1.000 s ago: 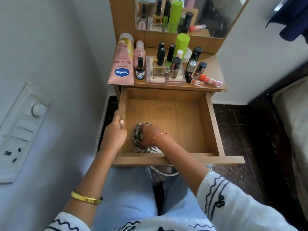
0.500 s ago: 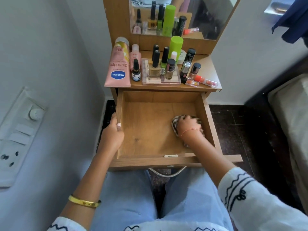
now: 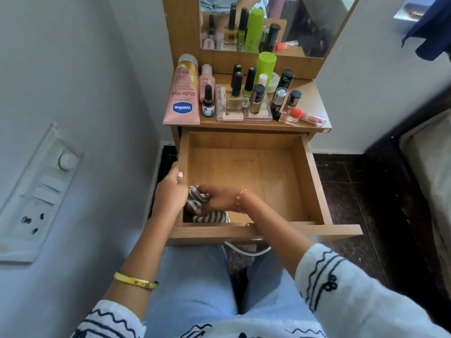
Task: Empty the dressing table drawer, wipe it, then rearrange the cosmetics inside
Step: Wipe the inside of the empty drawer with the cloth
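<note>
The wooden drawer (image 3: 310, 181) of the dressing table is pulled out and holds only a striped cloth (image 3: 199, 207) in its near left corner. My right hand (image 3: 216, 198) grips that cloth and presses it on the drawer floor. My left hand (image 3: 170, 191) holds the drawer's left wall, thumb over its top edge. On the tabletop (image 3: 310, 98) stand the cosmetics: a pink Vaseline tube (image 3: 181, 98), several nail polish bottles (image 3: 235, 91), a green can (image 3: 266, 67) and an orange lip tube (image 3: 306, 115).
A mirror (image 3: 305, 23) rises behind the cosmetics. A white wall with a switch panel (image 3: 39, 191) is close on the left. A bed (image 3: 429, 172) stands at the right over dark floor tiles. My knees sit just under the drawer front.
My right hand has swept the cloth from the drawer's right side back to its near left corner. My left hand stays on the left wall.
</note>
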Demonstrator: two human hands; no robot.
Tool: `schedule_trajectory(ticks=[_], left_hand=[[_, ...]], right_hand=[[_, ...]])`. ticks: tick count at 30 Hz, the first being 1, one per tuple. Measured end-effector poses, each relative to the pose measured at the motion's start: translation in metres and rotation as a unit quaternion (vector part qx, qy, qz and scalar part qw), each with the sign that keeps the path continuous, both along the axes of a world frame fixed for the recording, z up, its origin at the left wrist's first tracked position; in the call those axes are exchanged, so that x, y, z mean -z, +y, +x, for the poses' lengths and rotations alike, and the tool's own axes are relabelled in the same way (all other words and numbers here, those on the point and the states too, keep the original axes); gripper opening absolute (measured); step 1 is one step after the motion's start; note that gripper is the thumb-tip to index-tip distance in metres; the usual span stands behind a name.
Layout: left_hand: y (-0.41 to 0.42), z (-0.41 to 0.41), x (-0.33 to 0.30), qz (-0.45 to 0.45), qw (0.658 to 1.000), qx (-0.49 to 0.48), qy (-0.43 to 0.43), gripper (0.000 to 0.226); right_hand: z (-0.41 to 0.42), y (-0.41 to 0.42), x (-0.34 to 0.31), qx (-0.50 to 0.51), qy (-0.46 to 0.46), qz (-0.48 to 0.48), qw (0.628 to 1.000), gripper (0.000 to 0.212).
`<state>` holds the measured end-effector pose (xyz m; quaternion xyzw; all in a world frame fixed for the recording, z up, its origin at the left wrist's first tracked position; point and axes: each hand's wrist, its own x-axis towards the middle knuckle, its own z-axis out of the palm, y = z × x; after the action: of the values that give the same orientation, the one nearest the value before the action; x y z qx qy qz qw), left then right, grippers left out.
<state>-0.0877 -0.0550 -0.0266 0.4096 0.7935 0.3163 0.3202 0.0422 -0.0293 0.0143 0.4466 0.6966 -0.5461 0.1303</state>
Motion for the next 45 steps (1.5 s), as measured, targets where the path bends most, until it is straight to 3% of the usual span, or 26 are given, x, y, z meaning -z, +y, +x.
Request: schedule_trajectory(ticks=[4, 6, 9, 11, 13, 16, 19, 21, 25, 29, 34, 37, 42, 45], left_hand=[[-0.004, 0.002, 0.002, -0.002, 1.000, 0.003, 0.026, 0.046], [-0.005, 0.002, 0.001, -0.006, 1.000, 0.007, 0.029, 0.046], [-0.006, 0.002, -0.002, -0.009, 0.999, 0.012, 0.045, 0.046], [-0.005, 0.002, -0.003, -0.011, 0.999, 0.009, 0.043, 0.047], [-0.005, 0.004, -0.007, -0.017, 0.999, 0.005, 0.033, 0.048], [-0.005, 0.005, -0.010, -0.014, 0.999, 0.007, 0.031, 0.050], [-0.005, 0.006, -0.012, -0.022, 0.999, 0.017, 0.041, 0.050], [-0.005, 0.007, -0.012, -0.025, 0.998, 0.029, 0.048, 0.050], [-0.008, 0.012, -0.013, -0.012, 0.995, 0.050, 0.084, 0.053], [-0.006, 0.016, -0.009, 0.005, 0.989, 0.061, 0.133, 0.055], [-0.007, 0.017, -0.006, -0.010, 0.984, 0.083, 0.157, 0.060], [-0.010, 0.016, -0.006, -0.023, 0.984, 0.092, 0.152, 0.063], [-0.014, 0.016, -0.011, -0.034, 0.978, 0.100, 0.183, 0.066], [-0.014, 0.016, -0.012, -0.034, 0.977, 0.100, 0.188, 0.066]], right_hand=[[0.019, -0.004, -0.005, -0.067, -0.024, 0.057, 0.996, 0.035], [0.036, 0.000, -0.005, -0.065, -0.059, 0.085, 0.992, 0.033], [0.088, 0.017, -0.007, -0.061, -0.197, 0.070, 0.976, 0.031], [0.116, 0.026, -0.009, -0.058, -0.288, 0.047, 0.955, 0.014], [0.120, 0.030, -0.011, -0.076, -0.320, 0.044, 0.943, 0.006], [0.089, 0.024, -0.009, -0.116, -0.243, 0.038, 0.962, 0.032], [0.040, 0.006, -0.005, -0.105, -0.095, 0.051, 0.989, 0.036], [0.014, -0.003, -0.004, -0.104, -0.053, 0.061, 0.991, 0.041], [0.015, -0.006, -0.005, -0.097, -0.061, 0.056, 0.992, 0.037], [0.062, 0.005, -0.007, -0.045, -0.178, 0.046, 0.982, 0.018], [0.123, 0.014, -0.008, 0.003, -0.388, 0.138, 0.911, 0.022], [0.112, 0.020, 0.005, -0.042, -0.485, 0.291, 0.823, 0.028], [0.110, 0.065, 0.003, -0.094, -0.481, 0.504, 0.712, 0.032], [0.122, 0.074, 0.005, -0.128, -0.449, 0.538, 0.702, 0.039]])
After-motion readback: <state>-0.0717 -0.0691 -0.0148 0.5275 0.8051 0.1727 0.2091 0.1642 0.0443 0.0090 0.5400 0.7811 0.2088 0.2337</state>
